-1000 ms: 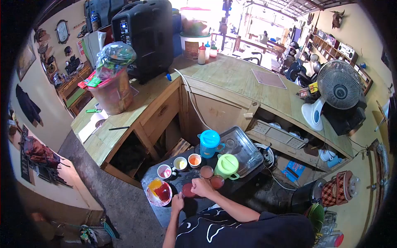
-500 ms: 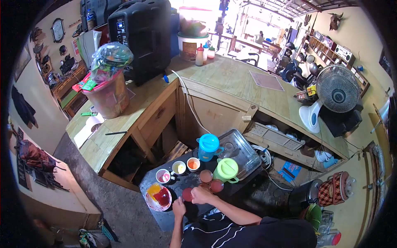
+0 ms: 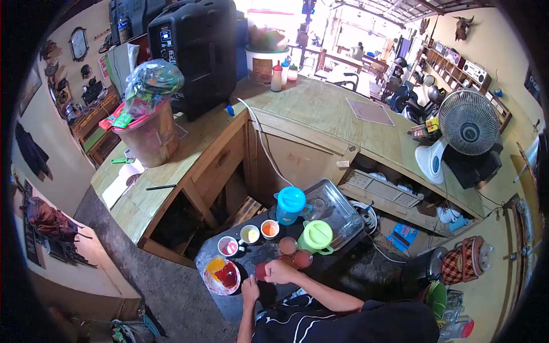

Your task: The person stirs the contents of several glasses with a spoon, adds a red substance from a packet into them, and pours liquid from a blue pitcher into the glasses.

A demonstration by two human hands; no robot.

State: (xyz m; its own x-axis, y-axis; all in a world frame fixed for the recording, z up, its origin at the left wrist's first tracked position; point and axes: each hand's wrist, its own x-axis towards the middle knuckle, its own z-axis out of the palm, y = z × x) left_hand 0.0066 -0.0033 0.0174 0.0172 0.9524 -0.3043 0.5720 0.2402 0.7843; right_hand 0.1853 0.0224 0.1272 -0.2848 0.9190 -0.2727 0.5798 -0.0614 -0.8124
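Observation:
On the dark table my right hand (image 3: 277, 271) is closed at a glass of red drink (image 3: 261, 271); its fingers partly cover the glass. My left hand (image 3: 250, 288) is closed just left of and below that glass, and what it holds is too small to make out. Close by are more glasses of reddish drink (image 3: 302, 259). A plate (image 3: 210, 286) with yellow and red pieces lies to the left. Behind it stand a cup with pink contents (image 3: 228, 246), a cup with pale yellow contents (image 3: 249, 234) and a cup with orange contents (image 3: 269, 229).
A blue pitcher (image 3: 291, 204) and a green pitcher (image 3: 315, 235) stand near a metal tray (image 3: 343, 220). A wooden counter (image 3: 309, 106) curves behind, bearing a speaker (image 3: 197, 57), a plastic tub (image 3: 150, 137) and a fan (image 3: 469, 123).
The view has shifted slightly. Both hands stay near the same glass, with little visible movement.

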